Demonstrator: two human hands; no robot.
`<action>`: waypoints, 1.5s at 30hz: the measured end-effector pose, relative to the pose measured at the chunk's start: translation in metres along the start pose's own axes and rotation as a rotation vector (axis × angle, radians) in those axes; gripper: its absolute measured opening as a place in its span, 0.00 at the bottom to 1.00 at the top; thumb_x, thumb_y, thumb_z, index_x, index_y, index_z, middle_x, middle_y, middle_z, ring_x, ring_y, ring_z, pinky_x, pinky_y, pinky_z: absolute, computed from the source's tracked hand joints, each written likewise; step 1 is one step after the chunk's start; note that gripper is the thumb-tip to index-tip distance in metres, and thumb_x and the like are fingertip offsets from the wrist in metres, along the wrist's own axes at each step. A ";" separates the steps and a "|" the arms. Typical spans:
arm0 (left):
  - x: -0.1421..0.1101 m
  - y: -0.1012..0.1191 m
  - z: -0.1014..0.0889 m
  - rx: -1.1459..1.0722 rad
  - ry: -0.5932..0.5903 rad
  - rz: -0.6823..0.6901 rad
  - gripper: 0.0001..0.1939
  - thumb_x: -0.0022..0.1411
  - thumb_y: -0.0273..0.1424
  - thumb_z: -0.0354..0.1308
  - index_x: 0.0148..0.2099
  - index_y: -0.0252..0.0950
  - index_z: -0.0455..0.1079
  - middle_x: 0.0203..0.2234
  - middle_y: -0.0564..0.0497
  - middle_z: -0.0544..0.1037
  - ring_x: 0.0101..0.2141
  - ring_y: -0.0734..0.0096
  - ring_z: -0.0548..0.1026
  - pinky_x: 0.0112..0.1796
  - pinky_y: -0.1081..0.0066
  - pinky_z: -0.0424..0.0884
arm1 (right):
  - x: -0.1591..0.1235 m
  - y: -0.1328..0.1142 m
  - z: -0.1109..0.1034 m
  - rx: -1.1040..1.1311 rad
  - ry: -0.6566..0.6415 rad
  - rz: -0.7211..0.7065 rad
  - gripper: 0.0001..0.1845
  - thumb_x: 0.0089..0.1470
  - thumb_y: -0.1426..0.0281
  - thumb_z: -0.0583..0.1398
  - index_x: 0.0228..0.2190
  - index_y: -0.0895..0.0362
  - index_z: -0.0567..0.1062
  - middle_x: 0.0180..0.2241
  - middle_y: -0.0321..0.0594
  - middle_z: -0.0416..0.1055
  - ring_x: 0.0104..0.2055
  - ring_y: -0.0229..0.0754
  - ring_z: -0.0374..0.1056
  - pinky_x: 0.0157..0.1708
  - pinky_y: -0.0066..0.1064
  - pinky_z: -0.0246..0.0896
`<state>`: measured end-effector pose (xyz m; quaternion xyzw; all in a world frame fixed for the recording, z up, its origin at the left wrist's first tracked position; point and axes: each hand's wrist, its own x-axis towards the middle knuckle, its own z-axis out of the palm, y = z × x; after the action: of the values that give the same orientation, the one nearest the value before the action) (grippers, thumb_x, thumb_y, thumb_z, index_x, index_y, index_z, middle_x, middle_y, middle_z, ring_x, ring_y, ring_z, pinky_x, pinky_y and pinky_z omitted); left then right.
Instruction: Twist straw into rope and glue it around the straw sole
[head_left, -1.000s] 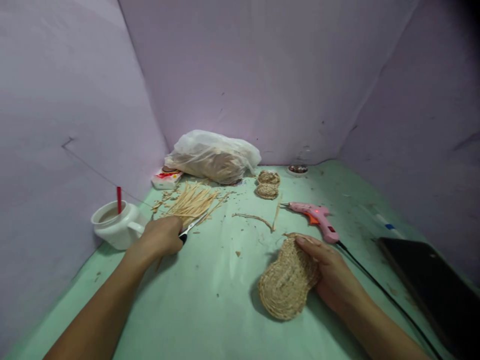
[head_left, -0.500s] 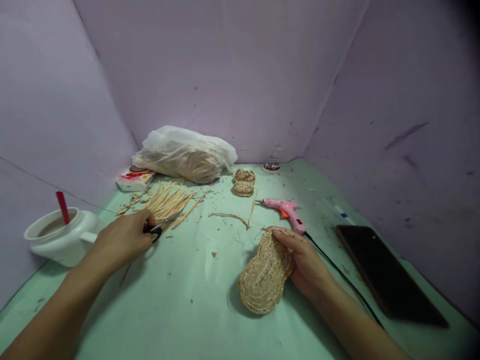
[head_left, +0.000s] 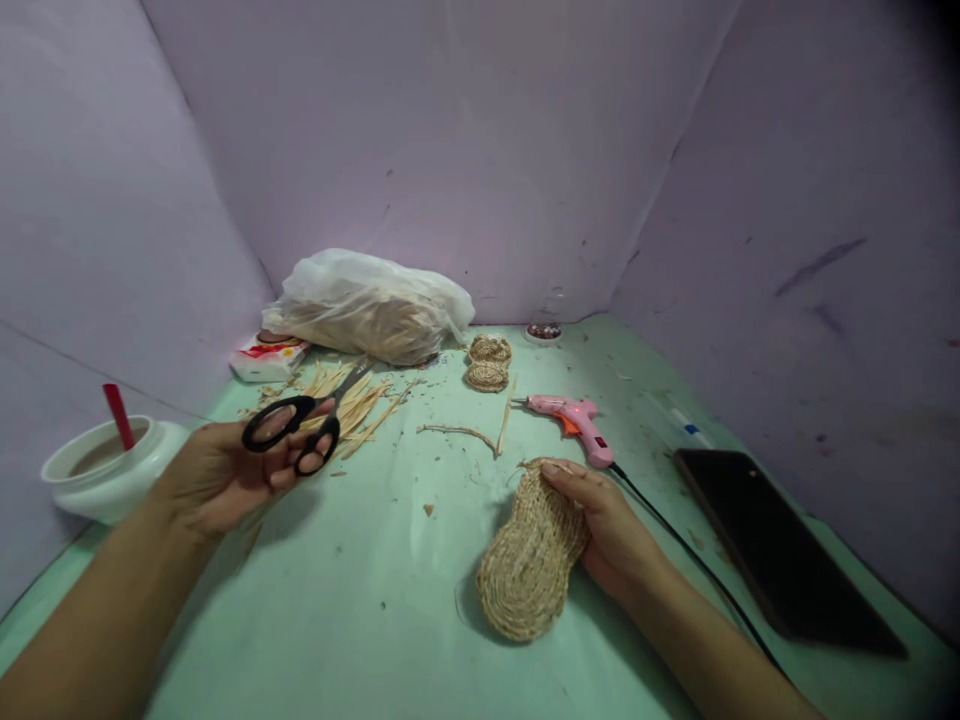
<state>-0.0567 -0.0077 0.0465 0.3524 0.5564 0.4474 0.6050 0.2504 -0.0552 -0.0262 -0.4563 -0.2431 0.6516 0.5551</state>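
Near left: left hand (head_left: 225,475) — fingers curled around black scissors (head_left: 300,425), blades pointing far-right.
Near right: right hand (head_left: 607,525) — fingers pressed on woven sole (head_left: 529,560), long axis near-left to far-right.

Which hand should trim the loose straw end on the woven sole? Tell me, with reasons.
Left. The left hand already holds the scissors in its grip, lifted off the table. The right hand is occupied, pressing the woven sole flat on the table.

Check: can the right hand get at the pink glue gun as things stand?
Probably yes. The glue gun lies on bare table just beyond the right hand, nothing between them, but that hand rests on the woven straw piece and must release it first.
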 end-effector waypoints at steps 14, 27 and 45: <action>-0.005 -0.051 0.044 0.025 -0.504 -0.172 0.27 0.48 0.50 0.52 0.44 0.35 0.69 0.19 0.49 0.68 0.19 0.71 0.65 0.16 0.75 0.51 | -0.001 0.002 0.001 -0.056 0.036 0.057 0.14 0.35 0.66 0.68 0.25 0.61 0.76 0.20 0.39 0.73 0.21 0.38 0.67 0.23 0.28 0.61; -0.044 -0.076 0.068 0.941 -0.297 0.637 0.19 0.50 0.35 0.56 0.47 0.48 0.72 0.37 0.51 0.79 0.36 0.59 0.74 0.37 0.68 0.68 | -0.027 -0.017 0.003 -0.619 0.272 -0.654 0.04 0.43 0.68 0.64 0.25 0.54 0.77 0.25 0.39 0.75 0.27 0.42 0.69 0.28 0.32 0.63; -0.037 -0.077 0.151 -0.129 -0.370 0.059 0.25 0.39 0.36 0.67 0.40 0.36 0.62 0.22 0.55 0.71 0.23 0.76 0.68 0.24 0.77 0.63 | -0.023 0.007 0.003 -1.232 0.117 -1.626 0.17 0.44 0.79 0.59 0.38 0.55 0.71 0.29 0.41 0.76 0.32 0.41 0.72 0.43 0.39 0.65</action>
<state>0.1045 -0.0581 0.0083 0.4053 0.3953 0.4271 0.7050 0.2435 -0.0779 -0.0235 -0.3903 -0.7447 -0.1840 0.5091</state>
